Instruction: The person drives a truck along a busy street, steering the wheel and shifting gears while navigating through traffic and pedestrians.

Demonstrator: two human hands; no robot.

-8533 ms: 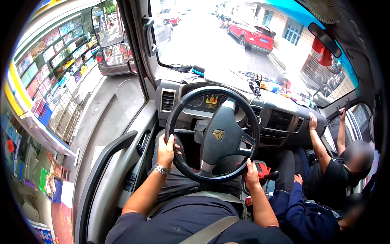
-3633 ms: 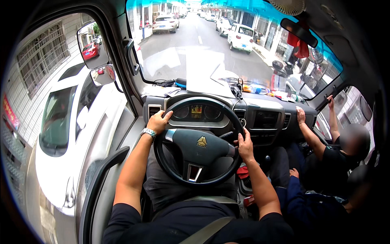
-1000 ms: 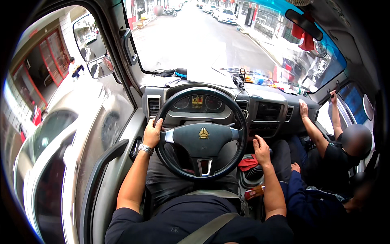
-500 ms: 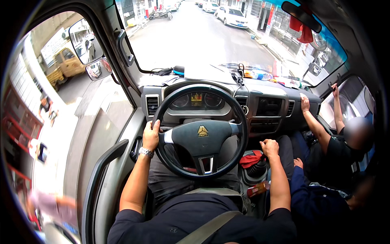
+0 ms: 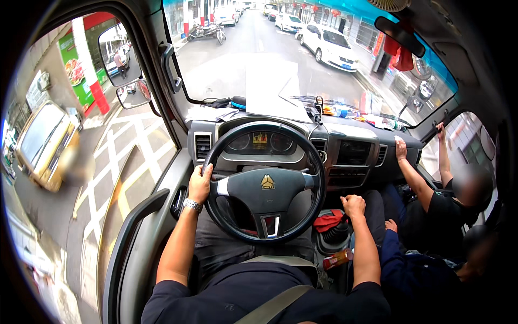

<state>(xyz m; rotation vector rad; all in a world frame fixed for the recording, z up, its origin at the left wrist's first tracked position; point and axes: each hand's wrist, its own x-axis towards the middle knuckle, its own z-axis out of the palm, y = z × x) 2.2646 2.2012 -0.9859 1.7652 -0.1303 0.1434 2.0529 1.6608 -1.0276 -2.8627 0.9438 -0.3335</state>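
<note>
My left hand [image 5: 200, 183] is closed round the left side of a black steering wheel [image 5: 266, 236], thumb pointing up along the rim. A silver watch [image 5: 192, 204] sits on that wrist. To the right of the wheel, my right hand [image 5: 354, 206] is curled over the top of the gear lever, whose knob is hidden under the palm. Just below it are a red cloth [image 5: 328, 221] and the black ribbed lever boot [image 5: 336, 234]. A bottle with reddish-brown contents [image 5: 337, 260] lies beside the boot's base.
Papers [image 5: 212, 113] and several small items lie along the dashboard [image 5: 345, 129]. Two people sit on my right; one rests a hand [image 5: 400, 148] on the dashboard. Ahead, white cars [image 5: 330, 46] line the street's right side. A yellow vehicle [image 5: 47, 141] stands outside the left window.
The street view has shifted: the white cars ahead look nearer, and the yellow vehicle has come closer beside the left window. Both my hands keep nearly the same places.
</note>
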